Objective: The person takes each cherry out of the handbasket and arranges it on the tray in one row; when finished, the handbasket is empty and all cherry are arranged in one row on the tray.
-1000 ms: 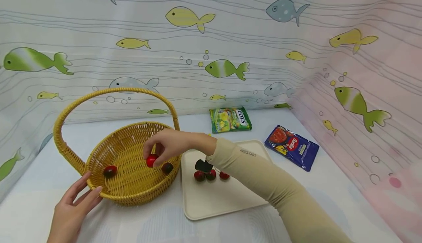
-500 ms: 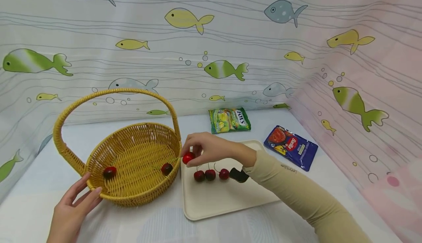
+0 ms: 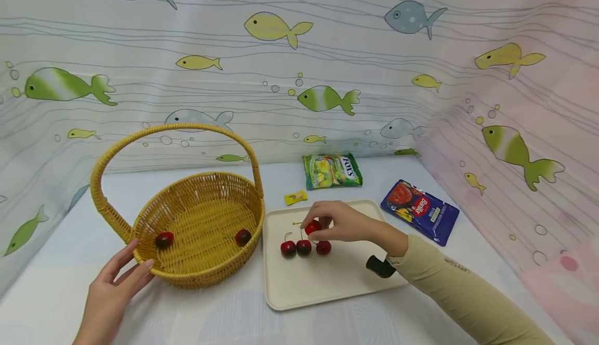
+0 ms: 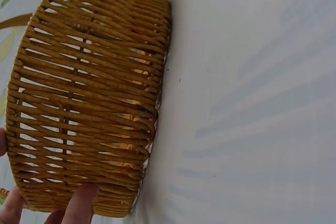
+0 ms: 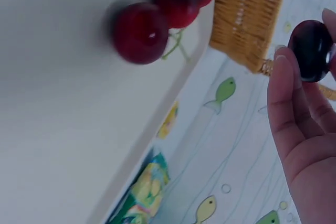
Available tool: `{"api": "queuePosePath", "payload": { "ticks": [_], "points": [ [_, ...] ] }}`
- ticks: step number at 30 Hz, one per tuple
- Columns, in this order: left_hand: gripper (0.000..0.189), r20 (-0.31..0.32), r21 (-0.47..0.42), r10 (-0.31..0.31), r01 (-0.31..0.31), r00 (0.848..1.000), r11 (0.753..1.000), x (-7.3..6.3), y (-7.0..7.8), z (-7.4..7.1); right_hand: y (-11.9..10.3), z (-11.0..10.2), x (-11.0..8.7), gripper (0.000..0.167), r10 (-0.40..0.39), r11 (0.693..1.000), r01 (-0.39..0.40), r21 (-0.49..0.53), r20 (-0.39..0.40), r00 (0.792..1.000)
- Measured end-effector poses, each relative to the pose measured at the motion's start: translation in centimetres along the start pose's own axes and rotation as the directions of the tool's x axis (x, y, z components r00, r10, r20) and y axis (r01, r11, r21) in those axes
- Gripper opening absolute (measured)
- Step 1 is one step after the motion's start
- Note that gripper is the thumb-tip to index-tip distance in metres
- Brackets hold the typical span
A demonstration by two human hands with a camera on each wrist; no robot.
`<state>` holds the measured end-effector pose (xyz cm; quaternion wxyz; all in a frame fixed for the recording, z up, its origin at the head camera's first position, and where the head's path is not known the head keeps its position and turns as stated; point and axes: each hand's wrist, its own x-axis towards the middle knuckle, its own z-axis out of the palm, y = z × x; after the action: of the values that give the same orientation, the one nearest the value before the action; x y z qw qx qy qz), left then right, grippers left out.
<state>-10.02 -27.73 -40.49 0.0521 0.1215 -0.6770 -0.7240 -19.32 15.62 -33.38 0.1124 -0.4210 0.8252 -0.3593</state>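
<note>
Currently, the right hand [image 3: 345, 223] pinches one round dark-red cherry [image 3: 312, 227] above the beige rectangular tray [image 3: 327, 285], while the left hand [image 3: 114, 288] holds the yellow wicker basket [image 3: 201, 233] by its rim.

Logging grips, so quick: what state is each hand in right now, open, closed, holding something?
Left hand: open, touching the basket.
Right hand: closed, holding a cherry.

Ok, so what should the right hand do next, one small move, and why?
Probably lower the held cherry onto the tray and release it: the right hand has brought it from the basket, and it is raised above the tray near three cherries lying there.
</note>
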Motion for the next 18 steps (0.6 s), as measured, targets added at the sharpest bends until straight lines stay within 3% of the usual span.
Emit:
{"api": "queuePosePath", "payload": {
  "ticks": [5,9,18],
  "points": [
    [0.07,0.013,-0.015,0.038,-0.038,0.999,0.999,-0.3,0.4,0.2,1.2,-0.2,-1.6,0.029,0.064,0.998,-0.064,-0.013,-0.019,0.998],
    [0.07,0.007,0.021,0.04,-0.04,0.999,0.999,-0.6,0.6,0.3,2.2,-0.2,-2.8,0.035,0.084,0.995,-0.086,-0.05,-0.054,0.995],
    [0.07,0.004,0.019,0.053,-0.053,0.999,0.998,-0.4,0.6,0.3,5.0,0.5,-4.9,0.032,0.149,0.985,-0.155,-0.077,-0.077,0.986]
  ]
}}
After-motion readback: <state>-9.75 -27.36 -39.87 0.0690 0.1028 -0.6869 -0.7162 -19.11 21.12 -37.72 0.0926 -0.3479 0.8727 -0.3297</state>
